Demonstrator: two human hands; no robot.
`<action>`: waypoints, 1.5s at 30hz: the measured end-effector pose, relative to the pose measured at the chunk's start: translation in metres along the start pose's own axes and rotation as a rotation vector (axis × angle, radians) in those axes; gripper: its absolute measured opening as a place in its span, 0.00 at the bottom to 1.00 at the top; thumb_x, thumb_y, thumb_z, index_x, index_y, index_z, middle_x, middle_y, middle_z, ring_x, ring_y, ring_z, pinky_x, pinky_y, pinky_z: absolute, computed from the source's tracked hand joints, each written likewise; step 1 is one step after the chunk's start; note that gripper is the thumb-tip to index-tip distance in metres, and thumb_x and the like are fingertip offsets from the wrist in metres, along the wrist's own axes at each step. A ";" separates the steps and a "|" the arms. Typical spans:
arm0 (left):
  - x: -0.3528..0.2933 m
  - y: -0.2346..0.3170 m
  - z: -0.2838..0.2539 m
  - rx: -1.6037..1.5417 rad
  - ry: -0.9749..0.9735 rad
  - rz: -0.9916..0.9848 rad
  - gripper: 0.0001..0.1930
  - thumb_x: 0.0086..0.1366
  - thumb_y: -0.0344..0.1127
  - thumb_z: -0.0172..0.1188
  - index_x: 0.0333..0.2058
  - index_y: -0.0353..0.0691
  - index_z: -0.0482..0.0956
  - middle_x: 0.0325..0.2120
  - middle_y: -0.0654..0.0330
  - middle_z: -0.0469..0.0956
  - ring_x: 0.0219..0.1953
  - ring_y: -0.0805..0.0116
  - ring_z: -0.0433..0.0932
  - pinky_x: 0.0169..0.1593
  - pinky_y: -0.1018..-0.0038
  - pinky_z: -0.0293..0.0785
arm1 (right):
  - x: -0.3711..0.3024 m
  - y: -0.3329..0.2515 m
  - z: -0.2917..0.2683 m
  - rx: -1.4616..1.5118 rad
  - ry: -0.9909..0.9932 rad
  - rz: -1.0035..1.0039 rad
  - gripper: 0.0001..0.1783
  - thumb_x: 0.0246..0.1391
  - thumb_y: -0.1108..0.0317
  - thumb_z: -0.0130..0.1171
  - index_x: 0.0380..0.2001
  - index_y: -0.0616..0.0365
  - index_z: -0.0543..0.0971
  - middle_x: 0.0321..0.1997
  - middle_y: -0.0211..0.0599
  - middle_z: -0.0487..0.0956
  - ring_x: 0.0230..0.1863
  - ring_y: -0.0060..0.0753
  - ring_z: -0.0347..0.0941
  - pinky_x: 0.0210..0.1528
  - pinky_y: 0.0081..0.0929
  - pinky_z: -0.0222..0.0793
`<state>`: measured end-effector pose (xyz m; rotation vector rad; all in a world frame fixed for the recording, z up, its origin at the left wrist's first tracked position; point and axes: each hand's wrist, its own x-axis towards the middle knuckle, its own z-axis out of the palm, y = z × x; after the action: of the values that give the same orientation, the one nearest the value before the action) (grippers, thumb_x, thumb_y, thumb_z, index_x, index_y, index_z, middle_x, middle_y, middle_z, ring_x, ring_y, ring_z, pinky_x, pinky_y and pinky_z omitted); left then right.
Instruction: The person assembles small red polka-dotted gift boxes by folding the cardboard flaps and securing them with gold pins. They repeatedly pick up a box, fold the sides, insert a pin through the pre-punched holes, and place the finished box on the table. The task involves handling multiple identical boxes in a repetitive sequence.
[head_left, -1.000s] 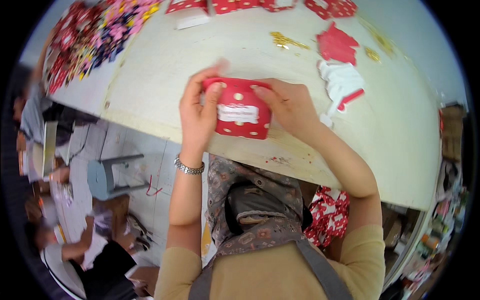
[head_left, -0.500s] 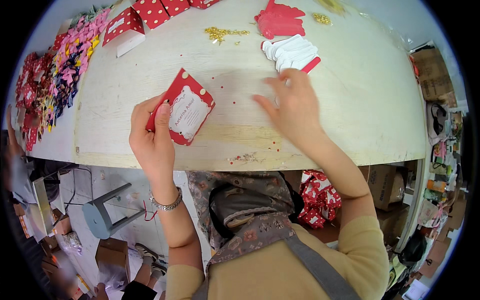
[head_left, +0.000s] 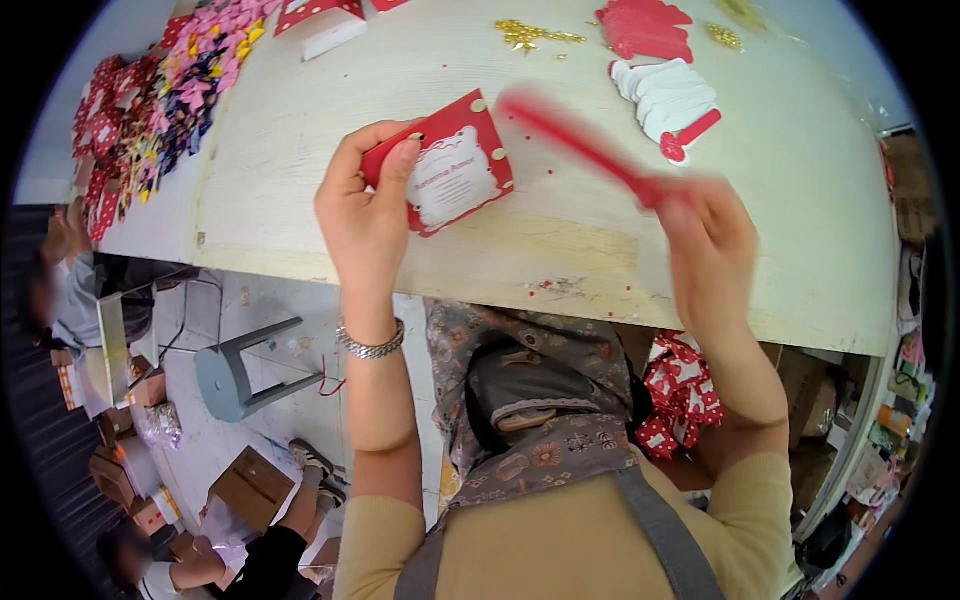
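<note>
Head: left fingers (head_left: 399,168) hold dotted packet (head_left: 456,168), right fingers (head_left: 688,226) red strip (head_left: 590,152)

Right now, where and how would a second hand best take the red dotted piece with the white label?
Probably by the lower right edge, pinched from the person's right: the left hand grips the tilted red dotted piece at its left end, and the blurred red strip in the right hand crowds its upper right corner.

A person's left hand (head_left: 368,190) pinches, left forearm (head_left: 380,405) toward 12 o'clock; the blurred right hand (head_left: 712,240) grips, right forearm (head_left: 748,375) toward 11.
</note>
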<state>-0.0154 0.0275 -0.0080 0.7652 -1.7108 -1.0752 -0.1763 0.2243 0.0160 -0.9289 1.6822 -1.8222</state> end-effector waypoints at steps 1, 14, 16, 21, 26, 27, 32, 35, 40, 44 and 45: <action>0.001 0.000 0.001 0.019 -0.004 0.011 0.07 0.61 0.29 0.60 0.37 0.35 0.78 0.28 0.65 0.78 0.28 0.83 0.71 0.31 0.86 0.67 | 0.018 0.008 0.020 0.186 -0.066 0.070 0.11 0.55 0.72 0.55 0.41 0.64 0.74 0.41 0.38 0.80 0.39 0.26 0.75 0.42 0.21 0.68; 0.000 -0.005 -0.008 -0.006 -0.155 0.003 0.09 0.65 0.30 0.54 0.43 0.33 0.74 0.32 0.65 0.76 0.30 0.81 0.69 0.34 0.84 0.66 | 0.051 0.028 0.109 -0.024 -0.155 0.083 0.11 0.59 0.65 0.52 0.34 0.64 0.70 0.23 0.37 0.78 0.22 0.24 0.76 0.24 0.21 0.69; -0.001 -0.003 -0.008 0.013 -0.147 0.007 0.09 0.64 0.30 0.55 0.42 0.33 0.74 0.32 0.64 0.76 0.32 0.81 0.69 0.36 0.84 0.66 | 0.049 0.030 0.110 0.022 -0.184 0.059 0.11 0.60 0.65 0.51 0.36 0.64 0.69 0.24 0.37 0.79 0.22 0.24 0.76 0.25 0.22 0.70; -0.002 -0.004 -0.002 0.193 -0.104 0.197 0.09 0.59 0.27 0.61 0.39 0.35 0.75 0.30 0.62 0.76 0.33 0.77 0.72 0.37 0.81 0.69 | 0.055 0.027 0.110 -0.059 -0.228 0.061 0.11 0.58 0.65 0.53 0.36 0.62 0.68 0.22 0.38 0.78 0.20 0.31 0.76 0.23 0.26 0.69; -0.008 -0.005 0.002 0.066 -0.041 0.022 0.09 0.57 0.24 0.62 0.37 0.35 0.75 0.31 0.64 0.76 0.31 0.80 0.72 0.34 0.84 0.69 | 0.064 0.032 0.101 -0.378 -0.254 -0.231 0.10 0.55 0.63 0.56 0.32 0.59 0.71 0.18 0.38 0.77 0.16 0.42 0.72 0.21 0.32 0.67; -0.008 -0.006 0.001 0.068 -0.028 0.032 0.09 0.57 0.24 0.62 0.37 0.36 0.75 0.31 0.64 0.76 0.31 0.80 0.72 0.33 0.85 0.69 | 0.070 0.031 0.093 -0.443 -0.183 -0.204 0.09 0.55 0.63 0.56 0.31 0.58 0.73 0.20 0.38 0.77 0.18 0.42 0.73 0.23 0.33 0.68; -0.007 -0.003 0.007 -0.010 -0.041 0.058 0.11 0.57 0.23 0.63 0.39 0.36 0.74 0.32 0.65 0.75 0.32 0.83 0.71 0.30 0.87 0.67 | 0.156 0.078 0.016 -0.924 0.092 -0.427 0.10 0.54 0.63 0.55 0.33 0.57 0.79 0.29 0.42 0.78 0.33 0.42 0.76 0.35 0.37 0.70; -0.007 -0.006 0.005 -0.011 -0.022 0.065 0.12 0.57 0.23 0.63 0.40 0.36 0.74 0.33 0.65 0.74 0.31 0.83 0.70 0.29 0.88 0.66 | 0.176 0.100 0.011 -1.136 0.012 -0.401 0.10 0.53 0.63 0.56 0.32 0.57 0.80 0.31 0.40 0.78 0.35 0.42 0.76 0.37 0.38 0.71; -0.007 -0.009 0.005 -0.012 -0.038 0.158 0.11 0.57 0.22 0.62 0.39 0.35 0.74 0.33 0.63 0.74 0.30 0.82 0.71 0.28 0.88 0.65 | 0.138 0.059 0.022 -0.914 -0.185 -0.370 0.04 0.47 0.70 0.60 0.28 0.55 0.81 0.30 0.35 0.78 0.32 0.39 0.76 0.33 0.29 0.71; -0.010 -0.015 0.005 -0.038 -0.030 0.172 0.12 0.56 0.21 0.61 0.39 0.36 0.74 0.33 0.61 0.73 0.31 0.79 0.71 0.29 0.87 0.66 | 0.087 0.024 0.058 -0.441 -0.372 -0.665 0.11 0.36 0.78 0.65 0.28 0.53 0.82 0.27 0.29 0.74 0.27 0.31 0.69 0.26 0.22 0.64; -0.009 -0.014 0.005 -0.048 -0.031 0.158 0.12 0.56 0.20 0.61 0.39 0.36 0.74 0.34 0.61 0.73 0.31 0.79 0.71 0.30 0.86 0.66 | 0.087 0.022 0.067 -0.448 -0.387 -0.761 0.13 0.35 0.78 0.66 0.29 0.53 0.82 0.27 0.29 0.73 0.27 0.30 0.66 0.25 0.21 0.60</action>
<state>-0.0169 0.0308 -0.0252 0.5757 -1.7347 -1.0200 -0.1846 0.1130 0.0080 -2.1917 1.6181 -1.5100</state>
